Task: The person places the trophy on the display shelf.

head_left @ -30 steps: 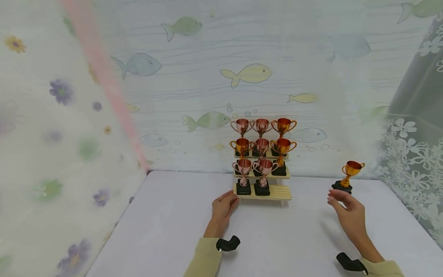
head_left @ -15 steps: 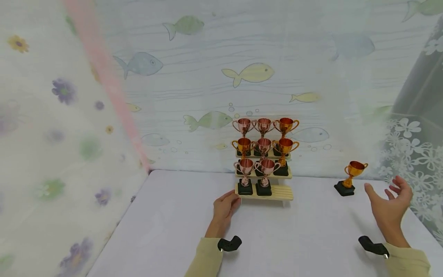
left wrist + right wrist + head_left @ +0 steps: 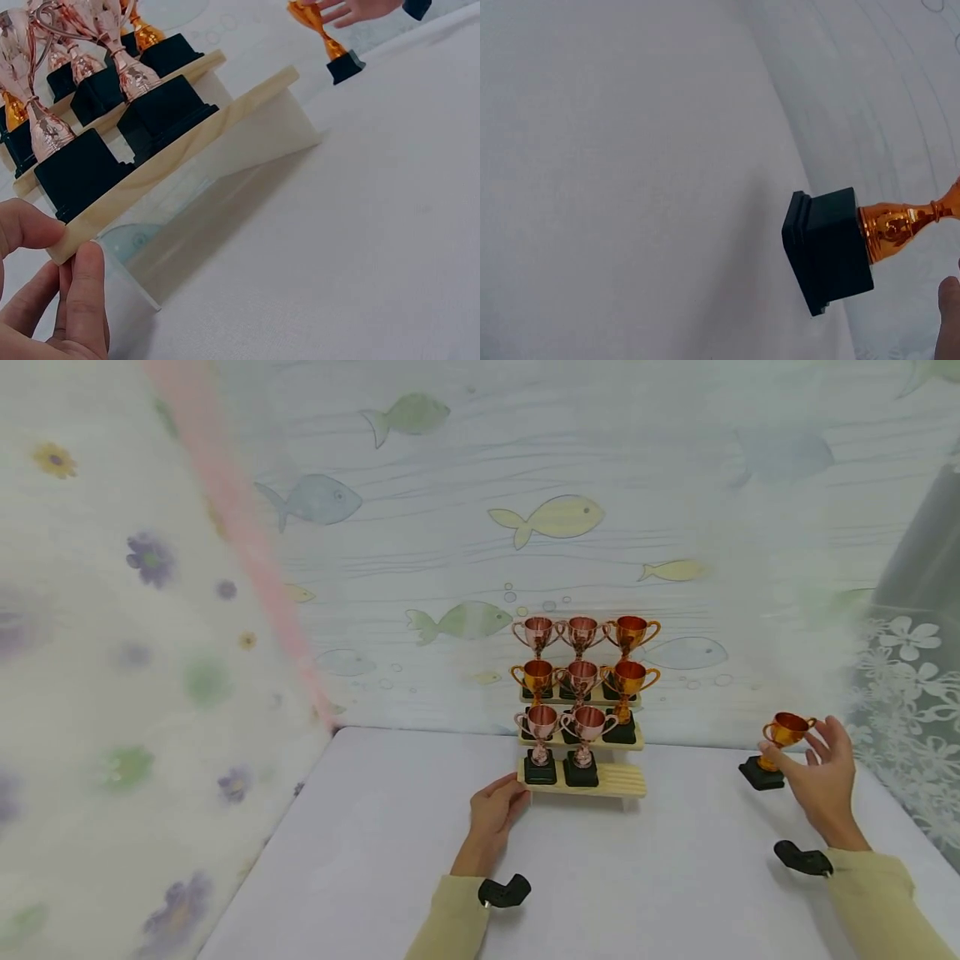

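The right hand (image 3: 821, 781) is at the lone gold trophy (image 3: 780, 739), which stands upright on the white table (image 3: 375, 860) at about 3 o'clock from the wooden rack (image 3: 611, 781), well apart from it. The thumb reaches toward the trophy's stem and the fingers curve behind the cup; whether they actually touch it is hard to tell from the head view, and the right wrist view shows only a fingertip near the stem, so the grasp looks loose at most, the trophy's black base (image 3: 829, 251) flat on the table. The left hand (image 3: 495, 810) rests at the rack's 7 o'clock corner, thumb on top of the lowest wooden step and fingers against its white side panel (image 3: 112, 289), pinching that end. The rack has three steps: two pink trophies (image 3: 564, 727) on black bases stand on the lowest, leaving its right end bare; the middle and top steps each carry three, gold and pink mixed. Behind, at 12 o'clock, hangs a fish-patterned cloth (image 3: 540, 518); a flowered curtain (image 3: 135, 652) is at 9 o'clock.
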A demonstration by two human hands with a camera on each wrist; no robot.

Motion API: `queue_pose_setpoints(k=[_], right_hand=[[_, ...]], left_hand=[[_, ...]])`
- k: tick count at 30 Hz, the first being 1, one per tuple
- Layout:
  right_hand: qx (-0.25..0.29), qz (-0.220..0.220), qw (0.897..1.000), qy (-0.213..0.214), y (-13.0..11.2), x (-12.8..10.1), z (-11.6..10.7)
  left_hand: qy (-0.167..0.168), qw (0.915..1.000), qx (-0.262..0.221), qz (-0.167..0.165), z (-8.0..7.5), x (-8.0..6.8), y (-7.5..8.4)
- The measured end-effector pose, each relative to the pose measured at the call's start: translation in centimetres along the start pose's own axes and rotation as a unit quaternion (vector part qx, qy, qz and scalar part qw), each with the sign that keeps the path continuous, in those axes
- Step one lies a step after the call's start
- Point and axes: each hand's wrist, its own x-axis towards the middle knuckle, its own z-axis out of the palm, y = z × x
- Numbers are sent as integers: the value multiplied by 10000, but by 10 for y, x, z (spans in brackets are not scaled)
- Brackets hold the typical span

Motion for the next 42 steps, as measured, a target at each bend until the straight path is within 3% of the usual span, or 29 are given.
queue_pose_setpoints(k=[10, 18, 32, 42], right_hand=[[709, 268, 9950, 647, -10, 12, 2], [865, 272, 9930, 763, -12, 12, 0], [1073, -268, 9938, 135, -19, -14, 6], [247, -771, 9947, -640, -20, -26, 10]], left_hand=[[-62, 10000, 56, 29, 3, -6, 0], [-63, 10000, 28, -12, 4, -5, 0], [-30, 10000, -18, 33, 2, -2, -1], [-43, 10000, -54, 33, 0, -1, -2]])
